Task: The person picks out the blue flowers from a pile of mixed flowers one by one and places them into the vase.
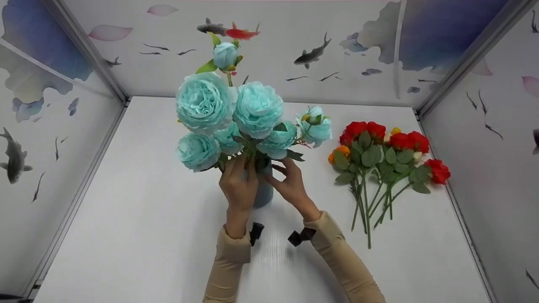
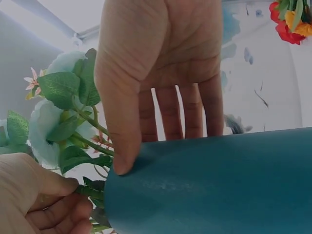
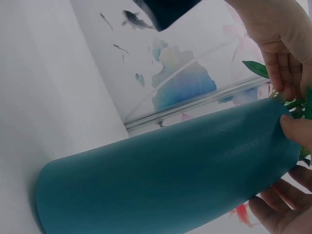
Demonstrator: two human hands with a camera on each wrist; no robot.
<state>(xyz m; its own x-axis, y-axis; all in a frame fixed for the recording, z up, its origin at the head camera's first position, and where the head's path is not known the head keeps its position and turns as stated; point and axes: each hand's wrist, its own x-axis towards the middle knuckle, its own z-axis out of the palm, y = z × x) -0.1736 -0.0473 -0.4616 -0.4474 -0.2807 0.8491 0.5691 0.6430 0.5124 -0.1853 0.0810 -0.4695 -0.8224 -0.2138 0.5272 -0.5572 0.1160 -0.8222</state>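
Note:
A blue-green vase (image 1: 263,193) stands on the table, full of artificial turquoise flowers (image 1: 257,110) with green leaves. My left hand (image 1: 239,183) is at the near left of the vase mouth. In the left wrist view, thumb and fingers of that left hand (image 2: 44,195) pinch a green flower stem (image 2: 90,191) just above the rim. My right hand (image 1: 290,185) holds the vase near its top from the right. Its thumb (image 3: 295,130) presses the vase (image 3: 170,170) close to the rim, with the fingers round the far side. The lower stems are hidden inside the vase.
To the right on the white table (image 1: 139,235) lies a bunch of red roses (image 1: 406,141) with orange blooms (image 1: 340,155) and long stems pointing toward me. Panels painted with fish (image 1: 312,52) enclose the table at the back and both sides.

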